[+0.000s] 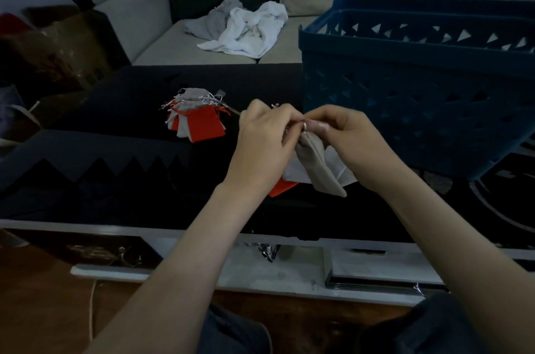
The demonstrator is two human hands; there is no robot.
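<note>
Grey pouch [318, 162] between 2 pinching hands

Our left hand [262, 133] and right hand [343, 136] hide the mouth of the grey fabric pouch [321, 171]; the right edge crops the blue plastic basket [405, 99].

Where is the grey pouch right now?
Head view, right of centre: the grey pouch hangs pinched at its top between the left hand and right hand, over the dark table, left of the blue basket.

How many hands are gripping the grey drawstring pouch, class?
2: the left hand pinches the grey pouch at its top from the left; the right hand pinches it from the right. No other hand shows.
</note>
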